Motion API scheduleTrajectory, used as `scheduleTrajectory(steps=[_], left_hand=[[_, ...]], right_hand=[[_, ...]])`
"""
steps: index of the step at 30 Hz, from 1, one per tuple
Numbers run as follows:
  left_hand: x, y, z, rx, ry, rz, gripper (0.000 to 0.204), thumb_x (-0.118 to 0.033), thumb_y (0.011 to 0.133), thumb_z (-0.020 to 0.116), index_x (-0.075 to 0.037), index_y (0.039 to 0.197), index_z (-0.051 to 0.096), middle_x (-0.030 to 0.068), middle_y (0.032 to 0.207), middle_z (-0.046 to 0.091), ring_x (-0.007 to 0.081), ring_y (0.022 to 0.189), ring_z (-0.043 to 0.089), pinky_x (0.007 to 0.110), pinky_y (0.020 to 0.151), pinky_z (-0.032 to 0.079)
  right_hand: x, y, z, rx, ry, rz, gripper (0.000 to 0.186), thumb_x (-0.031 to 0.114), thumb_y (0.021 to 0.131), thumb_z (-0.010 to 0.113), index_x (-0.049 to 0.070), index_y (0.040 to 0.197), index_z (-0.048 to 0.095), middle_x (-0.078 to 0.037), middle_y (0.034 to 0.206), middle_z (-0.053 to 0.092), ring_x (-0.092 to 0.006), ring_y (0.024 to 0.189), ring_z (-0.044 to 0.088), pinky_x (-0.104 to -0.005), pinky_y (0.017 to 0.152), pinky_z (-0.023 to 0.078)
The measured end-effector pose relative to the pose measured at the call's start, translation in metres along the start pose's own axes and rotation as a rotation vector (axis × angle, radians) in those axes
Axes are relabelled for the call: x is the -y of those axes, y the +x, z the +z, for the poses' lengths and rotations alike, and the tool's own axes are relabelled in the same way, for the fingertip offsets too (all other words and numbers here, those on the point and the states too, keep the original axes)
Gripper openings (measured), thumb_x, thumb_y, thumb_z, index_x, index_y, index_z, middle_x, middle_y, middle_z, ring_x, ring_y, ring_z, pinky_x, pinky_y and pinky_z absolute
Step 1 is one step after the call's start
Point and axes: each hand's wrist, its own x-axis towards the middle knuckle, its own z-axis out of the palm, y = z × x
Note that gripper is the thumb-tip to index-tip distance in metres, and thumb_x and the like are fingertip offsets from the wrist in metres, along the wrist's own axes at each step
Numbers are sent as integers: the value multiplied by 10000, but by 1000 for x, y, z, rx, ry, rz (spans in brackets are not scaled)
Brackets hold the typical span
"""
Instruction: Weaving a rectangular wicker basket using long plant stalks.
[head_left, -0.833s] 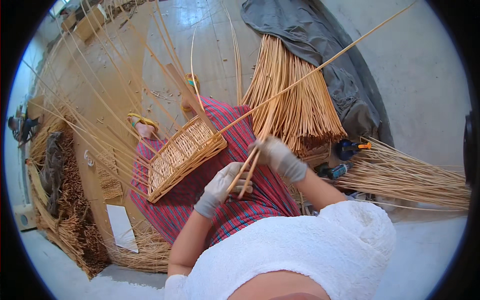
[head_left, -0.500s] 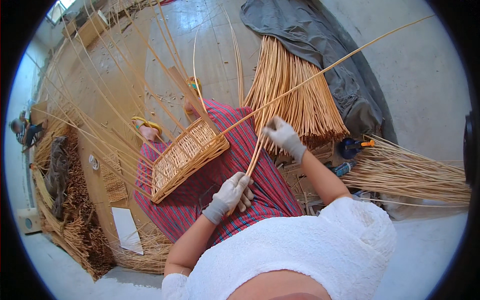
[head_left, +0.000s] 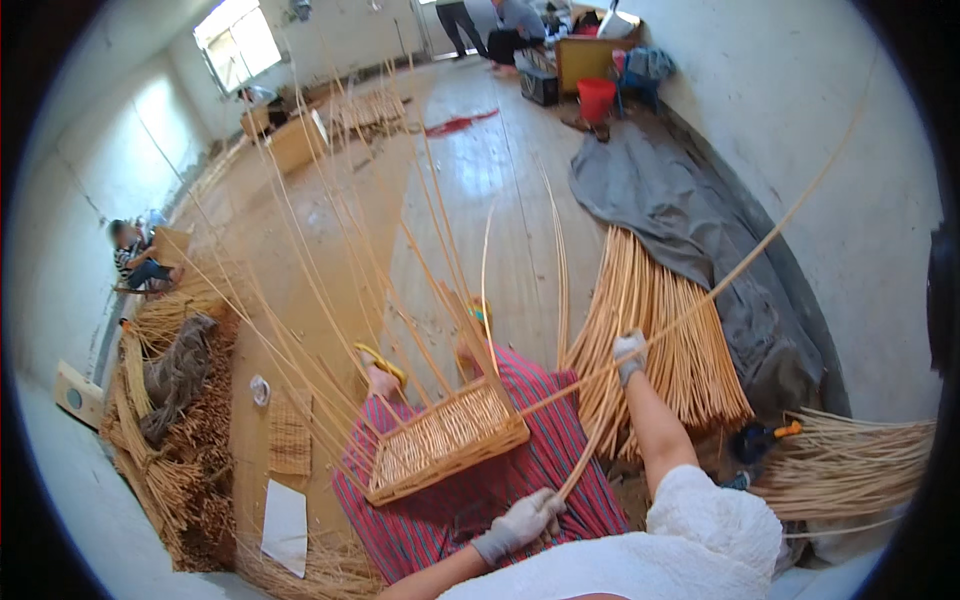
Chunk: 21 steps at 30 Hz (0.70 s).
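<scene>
A small rectangular wicker basket (head_left: 445, 440) lies on the red and blue striped cloth (head_left: 545, 440) over my lap. Long uprights fan out from it toward the far left. One long rod (head_left: 745, 265) runs from its right corner far up to the right. My left hand (head_left: 522, 522), in a pale work glove, is closed on the lower ends of a few wicker rods (head_left: 580, 468) beside the basket. Stretched forward, my gloved right hand (head_left: 629, 352) is closed on rods where the long rod crosses; its fingers are partly hidden.
A large bundle of rods (head_left: 680, 360) lies partly under a grey cloth (head_left: 650, 200). More rods (head_left: 860, 465) lie at right, beside an orange-handled tool (head_left: 787, 430). Brown bundles (head_left: 180, 480) line the left. People sit and stand farther off, near a red bucket (head_left: 596, 98).
My view has tilted up, showing more of the room. My right hand has reached farther forward along the rods, while my left hand keeps hold of their lower ends.
</scene>
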Motion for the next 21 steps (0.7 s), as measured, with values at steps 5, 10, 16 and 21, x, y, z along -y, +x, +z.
scheduleTrajectory(steps=[5,10,16,21], left_hand=[[11,11,-1,28,14,30,346,-373,1044,377,-68,1052,538,-9,662,501,83,472,464,239,423,412],[30,16,1,47,-191,84,355,-352,1053,377,-35,1043,538,-18,589,440,82,449,404,244,380,330],[59,32,12,56,-250,245,339,-342,1052,401,-43,988,549,-21,589,423,76,473,381,240,430,310],[62,38,18,-44,-265,324,351,-352,1047,411,-39,978,555,-16,622,446,85,518,398,246,475,335]], right_hand=[[11,-14,12,-172,701,-405,110,154,945,565,59,910,521,-116,688,524,-246,627,542,-360,627,464],[2,-33,7,-33,423,-330,82,128,980,516,69,962,569,-63,771,576,-205,676,548,-320,668,467],[-3,-54,0,-151,225,-293,117,176,961,551,87,949,626,-76,772,592,-211,712,566,-336,694,478],[-28,-61,12,-130,408,-286,168,159,966,539,32,948,647,-72,853,636,-199,779,584,-348,714,496]])
